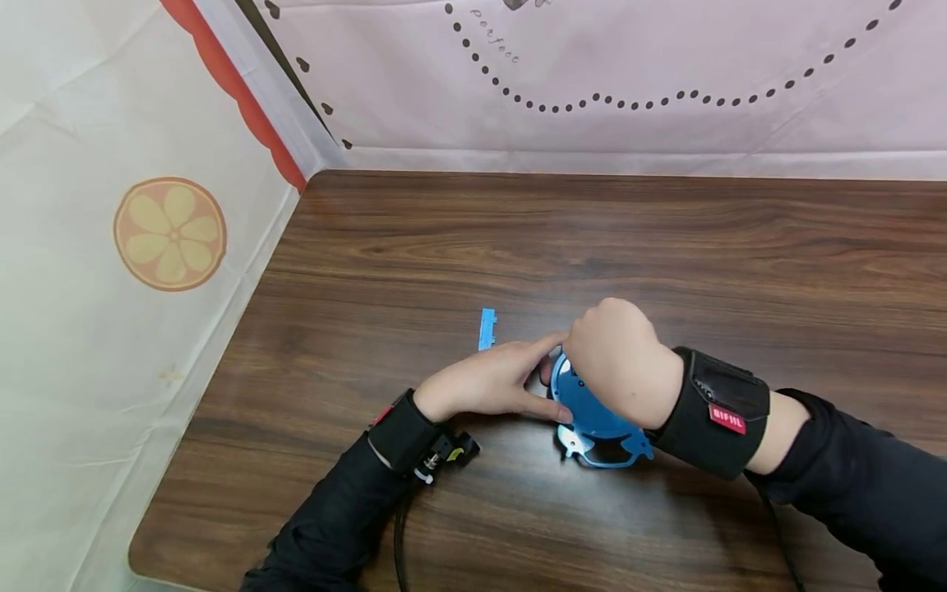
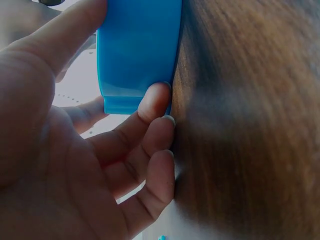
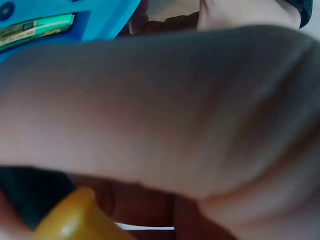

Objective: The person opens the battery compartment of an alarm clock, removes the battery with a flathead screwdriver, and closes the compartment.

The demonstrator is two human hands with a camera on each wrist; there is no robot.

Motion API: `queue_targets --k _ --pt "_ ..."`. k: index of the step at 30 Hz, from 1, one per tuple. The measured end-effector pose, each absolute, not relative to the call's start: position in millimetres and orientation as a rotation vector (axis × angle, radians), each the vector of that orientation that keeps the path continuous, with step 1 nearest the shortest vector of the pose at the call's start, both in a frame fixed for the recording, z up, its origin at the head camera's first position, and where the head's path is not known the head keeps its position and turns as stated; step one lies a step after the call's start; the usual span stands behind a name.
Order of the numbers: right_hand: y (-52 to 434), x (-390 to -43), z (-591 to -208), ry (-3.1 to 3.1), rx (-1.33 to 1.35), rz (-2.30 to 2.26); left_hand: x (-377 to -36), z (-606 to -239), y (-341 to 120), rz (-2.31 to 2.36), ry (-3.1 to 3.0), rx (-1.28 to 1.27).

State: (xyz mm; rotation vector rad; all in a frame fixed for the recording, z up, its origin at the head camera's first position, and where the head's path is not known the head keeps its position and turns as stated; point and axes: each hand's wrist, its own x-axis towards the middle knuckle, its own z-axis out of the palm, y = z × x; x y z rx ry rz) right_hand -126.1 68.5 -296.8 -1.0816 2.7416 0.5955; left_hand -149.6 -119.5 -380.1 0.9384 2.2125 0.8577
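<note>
A round blue toy (image 1: 598, 418) with white and blue animal-like shapes along its near edge lies on the table. My left hand (image 1: 499, 380) holds its left side between thumb and fingers; its smooth blue side wall (image 2: 137, 50) shows in the left wrist view. Above the toy, my right hand (image 1: 617, 362) curls around a screwdriver (image 3: 75, 217) with a yellow and dark handle, whose tip is hidden. A green battery (image 3: 47, 29) sits in the toy's open compartment. Left of the toy, close by my left hand, lies a small blue battery cover (image 1: 487, 328).
The brown wooden table (image 1: 385, 263) has its left edge beside a white cloth with an orange-slice print (image 1: 170, 234). A pale dotted cloth (image 1: 629, 49) hangs along the back. Black cables (image 1: 400, 534) run from both wrist bands.
</note>
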Motion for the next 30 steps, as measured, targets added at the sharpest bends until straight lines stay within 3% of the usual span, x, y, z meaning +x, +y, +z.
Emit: queue_targets --k 17,30 --pt "129.4 -134.1 -312.0 2.906 -1.174 0.005 -151.8 -379.1 -119.6 0.794 2.278 0.94" --pt "140.0 -128.2 -320.6 2.987 -1.233 -0.051 -150.9 -384.2 -118.6 0.81 2.273 0.946"
